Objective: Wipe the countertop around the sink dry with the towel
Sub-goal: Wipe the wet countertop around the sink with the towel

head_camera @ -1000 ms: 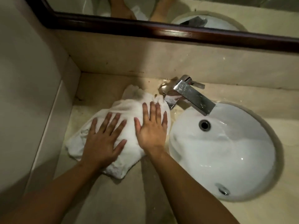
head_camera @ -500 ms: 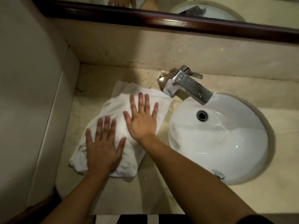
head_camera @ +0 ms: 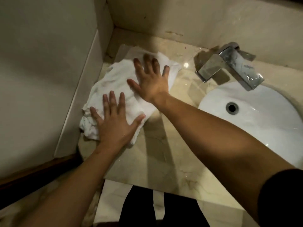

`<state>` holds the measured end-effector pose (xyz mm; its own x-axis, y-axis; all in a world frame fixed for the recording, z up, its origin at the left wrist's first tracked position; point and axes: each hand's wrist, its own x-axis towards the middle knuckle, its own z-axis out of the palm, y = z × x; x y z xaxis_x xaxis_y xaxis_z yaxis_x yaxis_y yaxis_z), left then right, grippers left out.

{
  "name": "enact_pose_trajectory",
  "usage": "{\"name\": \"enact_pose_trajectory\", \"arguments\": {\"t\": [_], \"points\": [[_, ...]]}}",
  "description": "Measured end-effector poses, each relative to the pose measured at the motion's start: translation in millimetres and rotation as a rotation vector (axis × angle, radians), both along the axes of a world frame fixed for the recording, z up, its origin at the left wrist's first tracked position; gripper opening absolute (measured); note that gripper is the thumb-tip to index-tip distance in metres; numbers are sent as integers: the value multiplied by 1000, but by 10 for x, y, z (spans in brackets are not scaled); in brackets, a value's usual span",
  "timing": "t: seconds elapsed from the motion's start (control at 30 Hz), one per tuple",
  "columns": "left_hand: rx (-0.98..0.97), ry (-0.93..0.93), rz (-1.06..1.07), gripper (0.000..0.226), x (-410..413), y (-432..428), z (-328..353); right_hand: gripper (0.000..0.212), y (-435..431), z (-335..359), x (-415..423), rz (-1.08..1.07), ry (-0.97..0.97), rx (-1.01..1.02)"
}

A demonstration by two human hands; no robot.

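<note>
A crumpled white towel lies on the beige marble countertop, left of the white round sink, up against the side wall. My left hand presses flat on the towel's near end, fingers spread. My right hand lies flat on its far end, fingers apart and slightly blurred. Neither hand grips the cloth. Small wet glints show on the counter between the towel and the chrome faucet.
The side wall panel bounds the counter on the left and the backsplash at the rear. The counter's front edge runs below my forearms. Dark trousers and pale floor tiles show beneath it.
Both hands have slid the towel leftward, away from the faucet base and against the side wall. My view has tilted down, so the mirror is out of frame.
</note>
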<state>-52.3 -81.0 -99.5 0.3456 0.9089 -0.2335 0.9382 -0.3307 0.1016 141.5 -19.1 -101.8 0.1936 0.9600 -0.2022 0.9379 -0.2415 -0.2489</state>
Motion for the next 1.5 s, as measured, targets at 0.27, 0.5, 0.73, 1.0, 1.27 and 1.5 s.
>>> {"name": "enact_pose_trajectory", "arguments": {"t": [0.27, 0.5, 0.73, 1.0, 1.27, 1.5], "points": [[1, 20, -163, 78, -348, 33, -140, 83, -48, -88, 2, 103, -34, 20], [37, -15, -156, 65, -791, -154, -32, 91, -220, -84, -305, 197, 14, -8], [17, 39, -6, 65, -1002, -608, 65, 92, -458, -202, -603, 306, -27, 59], [30, 6, 91, 62, -1029, -879, -23, 81, -552, -206, -673, 386, -33, 59], [115, -69, 189, 63, -871, -1013, -112, 78, -596, -196, -616, 420, -46, 62], [144, -87, 322, 63, -664, -1231, -164, 78, -639, -156, -507, 508, -43, 27]]}}
